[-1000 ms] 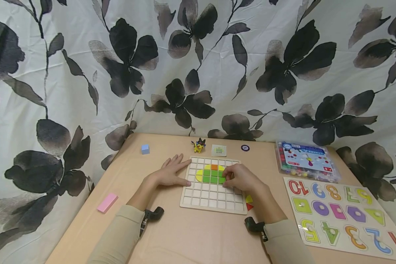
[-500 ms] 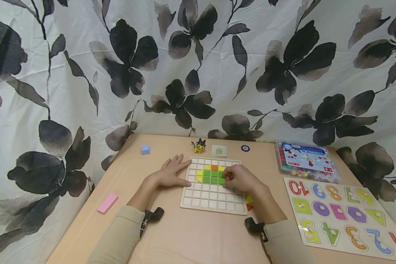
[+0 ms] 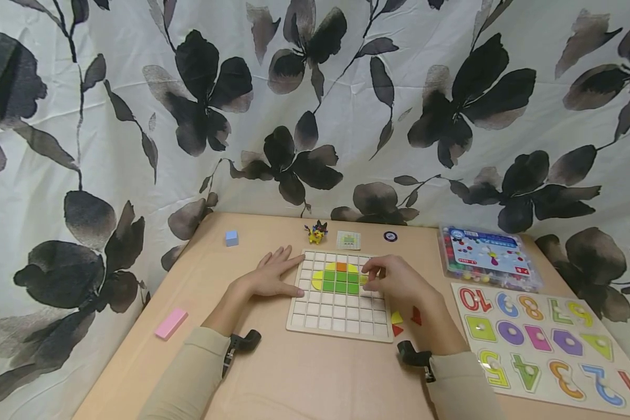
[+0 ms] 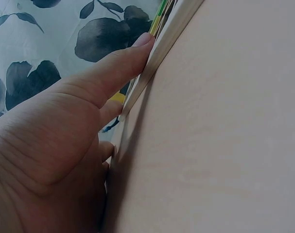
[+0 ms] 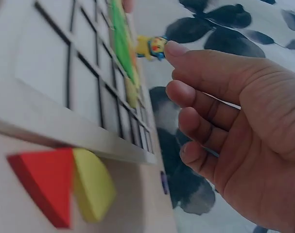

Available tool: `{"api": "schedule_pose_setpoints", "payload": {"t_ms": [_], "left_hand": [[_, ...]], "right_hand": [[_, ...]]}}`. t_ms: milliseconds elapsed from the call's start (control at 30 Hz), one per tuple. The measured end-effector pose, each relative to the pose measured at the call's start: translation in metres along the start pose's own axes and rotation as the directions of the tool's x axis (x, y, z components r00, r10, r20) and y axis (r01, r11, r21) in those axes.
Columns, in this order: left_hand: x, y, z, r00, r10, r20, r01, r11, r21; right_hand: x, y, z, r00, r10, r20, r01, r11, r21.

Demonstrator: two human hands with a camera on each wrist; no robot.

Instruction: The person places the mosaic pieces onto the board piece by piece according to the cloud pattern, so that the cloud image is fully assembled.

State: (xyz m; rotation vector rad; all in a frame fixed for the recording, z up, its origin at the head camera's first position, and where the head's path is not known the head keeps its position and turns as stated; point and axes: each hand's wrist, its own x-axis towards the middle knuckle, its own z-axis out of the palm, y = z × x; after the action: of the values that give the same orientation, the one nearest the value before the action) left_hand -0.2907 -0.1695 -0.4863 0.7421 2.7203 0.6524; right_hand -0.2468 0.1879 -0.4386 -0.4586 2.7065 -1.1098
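Note:
A white grid board (image 3: 315, 321) lies on the table, with green squares (image 3: 340, 283), an orange square (image 3: 341, 266) and rounded yellow pieces (image 3: 317, 281) set into it. My left hand (image 3: 265, 277) rests at the board's left edge, fingers spread and thumb over the rim; the thumb (image 4: 123, 63) shows on that rim in the left wrist view. Over the board's right side hovers my right hand (image 3: 399, 283), its fingers loosely bent. Nothing shows between its thumb and fingertips (image 5: 181, 92) in the right wrist view. A yellow piece beside the green ones is partly hidden behind this hand.
Red triangles (image 5: 47, 184) and a yellow quarter-round piece (image 5: 91, 184) lie off the board's right edge. Behind stand a small figurine (image 3: 316, 232), a pattern card (image 3: 349, 240) and a dark disc (image 3: 390, 235). A plastic box (image 3: 490, 256) and number puzzle (image 3: 514, 350) lie right; a blue cube (image 3: 231, 237) and pink block (image 3: 171, 323) left.
My right hand has drawn back to the right from the coloured pieces, uncovering the right-hand green squares and part of a yellow piece. The left hand stays in place.

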Motion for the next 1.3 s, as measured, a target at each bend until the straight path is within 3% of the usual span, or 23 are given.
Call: {"api": "schedule_pose_setpoints", "payload": {"t_ms": [233, 400, 500, 667, 933, 1067, 1300], "left_hand": [[0.0, 0.001, 0.0, 1.0, -0.011, 0.012, 0.011, 1.0, 0.008], [-0.002, 0.002, -0.001, 1.0, 0.001, 0.003, -0.001, 1.0, -0.002], [-0.002, 0.002, -0.001, 1.0, 0.004, 0.001, -0.004, 1.0, -0.005], [-0.001, 0.001, 0.0, 1.0, -0.004, 0.008, 0.004, 1.0, -0.005], [-0.001, 0.002, -0.002, 1.0, 0.005, 0.005, -0.005, 1.0, -0.008], [-0.001, 0.002, -0.001, 1.0, -0.004, 0.01, 0.004, 1.0, -0.002], [0.0, 0.001, -0.001, 1.0, -0.009, 0.007, 0.009, 1.0, -0.003]], "right_hand": [[-0.014, 0.004, -0.015, 0.999, -0.004, -0.04, 0.003, 1.0, -0.017], [-0.026, 0.011, -0.024, 1.0, -0.01, -0.016, 0.009, 1.0, -0.028], [-0.031, 0.016, -0.029, 0.999, -0.032, 0.027, 0.033, 0.999, -0.038], [-0.035, 0.02, -0.032, 0.991, 0.003, 0.132, -0.002, 1.0, -0.005], [-0.037, 0.035, -0.034, 0.944, 0.038, 0.329, -0.054, 0.998, 0.04], [-0.037, 0.039, -0.033, 0.93, 0.062, 0.362, -0.086, 0.995, 0.049], [-0.036, 0.041, -0.03, 0.929, 0.037, 0.368, -0.05, 0.998, 0.027]]}}
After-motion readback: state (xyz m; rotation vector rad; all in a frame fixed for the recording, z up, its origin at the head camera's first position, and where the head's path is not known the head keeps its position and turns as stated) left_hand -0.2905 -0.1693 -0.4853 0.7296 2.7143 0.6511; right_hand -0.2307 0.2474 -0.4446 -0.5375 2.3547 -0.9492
